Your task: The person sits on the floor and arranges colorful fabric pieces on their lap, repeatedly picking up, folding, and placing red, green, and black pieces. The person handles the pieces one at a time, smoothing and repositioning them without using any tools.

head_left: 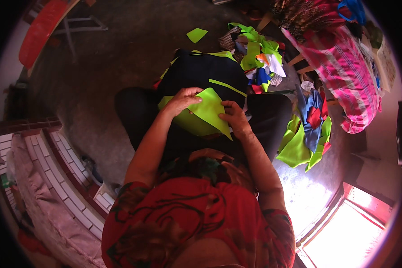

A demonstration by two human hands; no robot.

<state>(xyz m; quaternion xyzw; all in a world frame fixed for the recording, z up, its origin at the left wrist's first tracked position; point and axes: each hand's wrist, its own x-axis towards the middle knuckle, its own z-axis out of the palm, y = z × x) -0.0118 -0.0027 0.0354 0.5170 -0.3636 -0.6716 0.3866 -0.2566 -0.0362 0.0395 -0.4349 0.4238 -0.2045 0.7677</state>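
Observation:
Over my lap, both hands hold up a bright yellow-green fabric piece (208,109) with a pointed corner. My left hand (182,101) pinches its upper left edge, thumb on top. My right hand (236,117) grips its right edge between thumb and fingers. Beneath the piece lies more yellow-green cloth (190,123), partly hidden by my hands. Just beyond my hands sits a large dark cloth bundle (201,71) with yellow-green edging at its far side. A narrow yellow-green strip (228,86) lies across this bundle.
Mixed fabric scraps (261,56) are heaped at the far right, and another scrap pile (310,127) lies right of my knee. One loose green scrap (196,35) rests on the floor beyond. A pink plaid cloth (339,76) drapes at right. White-tiled brickwork (60,174) stands at left.

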